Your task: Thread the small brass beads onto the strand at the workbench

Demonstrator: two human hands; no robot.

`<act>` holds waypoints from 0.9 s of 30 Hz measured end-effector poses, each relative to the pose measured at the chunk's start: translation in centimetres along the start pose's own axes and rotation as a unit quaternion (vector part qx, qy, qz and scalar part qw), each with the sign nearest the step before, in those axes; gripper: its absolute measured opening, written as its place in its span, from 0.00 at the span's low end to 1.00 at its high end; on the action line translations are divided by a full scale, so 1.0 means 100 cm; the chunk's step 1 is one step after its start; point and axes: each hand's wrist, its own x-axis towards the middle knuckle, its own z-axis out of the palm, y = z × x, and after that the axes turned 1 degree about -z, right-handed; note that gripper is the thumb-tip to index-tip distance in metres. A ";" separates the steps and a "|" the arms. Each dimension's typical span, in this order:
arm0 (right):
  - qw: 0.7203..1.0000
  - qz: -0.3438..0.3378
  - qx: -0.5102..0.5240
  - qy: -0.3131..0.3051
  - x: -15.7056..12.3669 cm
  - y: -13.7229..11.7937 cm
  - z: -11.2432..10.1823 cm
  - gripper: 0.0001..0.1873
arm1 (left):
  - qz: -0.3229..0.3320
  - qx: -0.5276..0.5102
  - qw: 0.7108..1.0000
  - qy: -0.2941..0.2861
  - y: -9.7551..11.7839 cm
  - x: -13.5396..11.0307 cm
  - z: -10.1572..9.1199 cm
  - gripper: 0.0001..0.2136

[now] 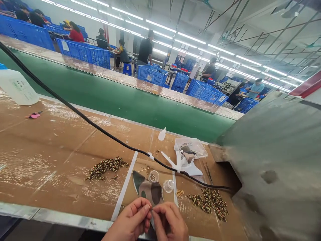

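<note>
My left hand [132, 219] and my right hand [174, 222] are close together at the table's front edge. Their fingertips pinch and meet around something too small to name. Under and just beyond them lies a camouflage fabric piece [147, 189]. Two small clear cups [169, 186] sit by the fabric, one touching it or on its edge. A thin wooden stick [144, 170] is behind it. To the right are a few yellow beads [180, 193] and a heap of small black-and-yellow pieces [213, 202]. A similar heap [106, 168] is on the left.
A black cable [112, 142] crosses above the table. Behind are a white dropper bottle [162, 134], a clear plastic box [200, 149] and tweezers [208, 173]. A metal housing [281, 160] stands right, a jug [18, 87] left. Past the green conveyor belt [120, 103], people work among blue crates.
</note>
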 end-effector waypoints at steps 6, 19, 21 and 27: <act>0.998 -0.048 -0.029 -0.015 -0.001 0.002 -0.002 0.09 | 0.003 0.032 0.999 0.013 -0.002 0.001 0.001 0.14; 1.000 0.007 0.012 -0.024 -0.002 0.001 -0.003 0.09 | 0.032 0.088 0.995 0.030 -0.005 -0.001 0.001 0.13; 0.999 0.020 0.032 -0.026 -0.001 0.001 -0.005 0.09 | 0.033 0.091 0.995 0.035 -0.006 0.000 0.001 0.13; 0.999 0.030 0.031 -0.033 -0.002 0.002 -0.004 0.08 | 0.059 0.135 0.988 0.046 -0.008 0.000 0.002 0.13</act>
